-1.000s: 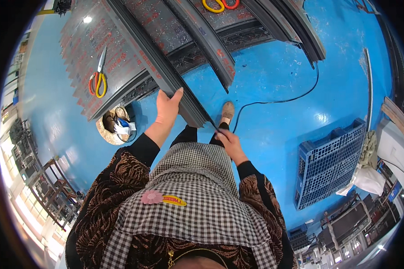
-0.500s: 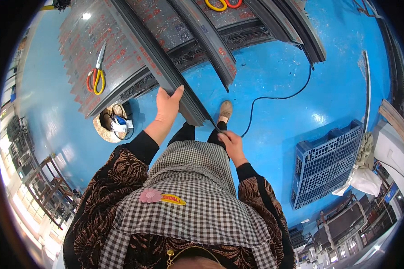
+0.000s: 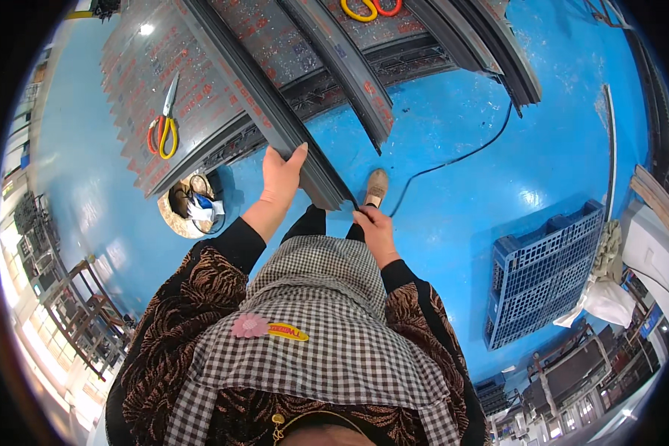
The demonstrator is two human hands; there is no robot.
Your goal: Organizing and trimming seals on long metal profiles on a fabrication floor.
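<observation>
A long dark grey profile bar (image 3: 264,104) runs from the far left toward me, its near end jutting past the stack's edge. My left hand (image 3: 282,175) is wrapped around it close to that end, thumb on top. Just right of the end, my right hand (image 3: 377,232) pinches a thin black rubber strip (image 3: 403,195). From my fingers the strip reaches up to the bar's tip on one side; on the other it trails over the floor to the far bars. How deep the strip sits in the bar is too small to tell.
Scissors with red and yellow handles (image 3: 163,134) lie on the film-covered profiles (image 3: 208,89) at left. Another pair of scissors (image 3: 360,10) is at the far edge. More bars (image 3: 349,74) stick out. A round container (image 3: 175,212) stands below the stack; a blue pallet (image 3: 546,271) stands right.
My right hand has moved slightly up and left, nearer the bar's end, still pinching the strip. The trailing strip has been drawn straighter. My left hand keeps its grip.
</observation>
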